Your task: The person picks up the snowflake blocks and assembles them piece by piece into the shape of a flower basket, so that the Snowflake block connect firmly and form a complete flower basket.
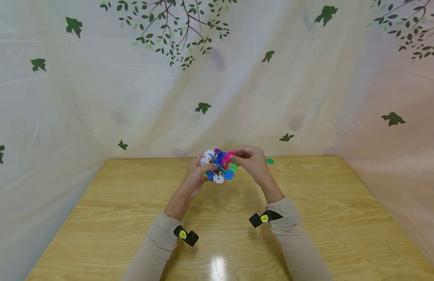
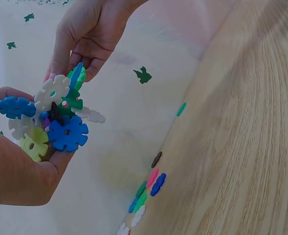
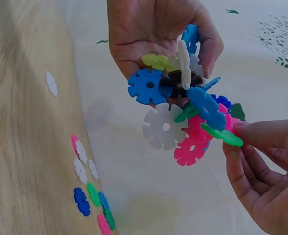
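A ball-like cluster of notched plastic snowflake discs (image 1: 218, 178), slotted together in white, blue, green, pink, yellow-green and black, is held up above the far part of the table. My left hand (image 1: 195, 177) grips it from the left, thumb over the near side and fingers behind. From the right, my right hand (image 1: 253, 162) pinches a pink disc (image 1: 228, 157) on the cluster's upper right between thumb and fingers. In the right wrist view, a green disc (image 3: 222, 134) lies close against those fingertips. The cluster's inner joints are partly hidden by the outer discs.
Loose discs lie along the far edge of the wooden table (image 1: 217, 218), among them a green disc (image 1: 270, 160), a dark brown disc (image 2: 156, 159) and a white disc (image 3: 52, 84). A pale curtain (image 1: 160, 117) with leaf prints hangs behind the table.
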The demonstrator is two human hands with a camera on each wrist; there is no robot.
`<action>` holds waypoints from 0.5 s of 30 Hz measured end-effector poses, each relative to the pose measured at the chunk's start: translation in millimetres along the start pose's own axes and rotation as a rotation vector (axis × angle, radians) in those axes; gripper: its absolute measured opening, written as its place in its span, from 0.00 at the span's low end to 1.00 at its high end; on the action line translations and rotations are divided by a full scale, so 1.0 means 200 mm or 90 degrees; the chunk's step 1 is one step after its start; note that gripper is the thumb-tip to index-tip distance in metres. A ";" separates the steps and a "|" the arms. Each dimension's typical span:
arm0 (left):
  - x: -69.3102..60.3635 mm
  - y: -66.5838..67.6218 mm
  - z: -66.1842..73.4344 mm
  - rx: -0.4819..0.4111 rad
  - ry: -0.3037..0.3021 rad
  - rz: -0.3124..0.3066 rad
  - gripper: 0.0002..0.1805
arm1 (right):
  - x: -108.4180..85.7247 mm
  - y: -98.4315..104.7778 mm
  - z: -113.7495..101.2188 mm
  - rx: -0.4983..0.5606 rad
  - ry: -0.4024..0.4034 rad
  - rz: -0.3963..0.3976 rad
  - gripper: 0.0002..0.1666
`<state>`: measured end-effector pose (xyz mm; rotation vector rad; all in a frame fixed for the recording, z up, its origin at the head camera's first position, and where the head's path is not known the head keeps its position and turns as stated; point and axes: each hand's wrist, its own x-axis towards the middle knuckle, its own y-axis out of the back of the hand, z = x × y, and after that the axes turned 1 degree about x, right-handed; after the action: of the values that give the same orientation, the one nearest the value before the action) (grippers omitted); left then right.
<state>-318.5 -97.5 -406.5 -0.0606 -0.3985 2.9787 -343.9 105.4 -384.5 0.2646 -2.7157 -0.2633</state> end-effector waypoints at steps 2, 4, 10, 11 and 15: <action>0.00 0.00 0.00 0.013 0.001 0.008 0.29 | 0.00 -0.01 0.01 0.006 0.001 0.004 0.10; 0.00 0.00 0.00 0.025 0.002 0.017 0.29 | 0.00 -0.01 0.02 0.009 0.006 0.008 0.10; -0.01 -0.01 -0.02 0.043 -0.008 0.014 0.27 | 0.00 -0.02 0.02 0.005 0.008 0.009 0.08; -0.01 -0.01 -0.02 0.043 -0.009 0.013 0.27 | 0.00 -0.02 0.02 0.005 0.006 0.008 0.08; -0.01 -0.02 -0.03 0.043 -0.018 0.019 0.26 | 0.00 -0.02 0.03 0.008 0.001 0.012 0.07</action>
<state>-316.7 -92.6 -410.7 -0.0181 -0.3033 3.0219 -346.7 103.2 -390.3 0.2427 -2.7178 -0.2417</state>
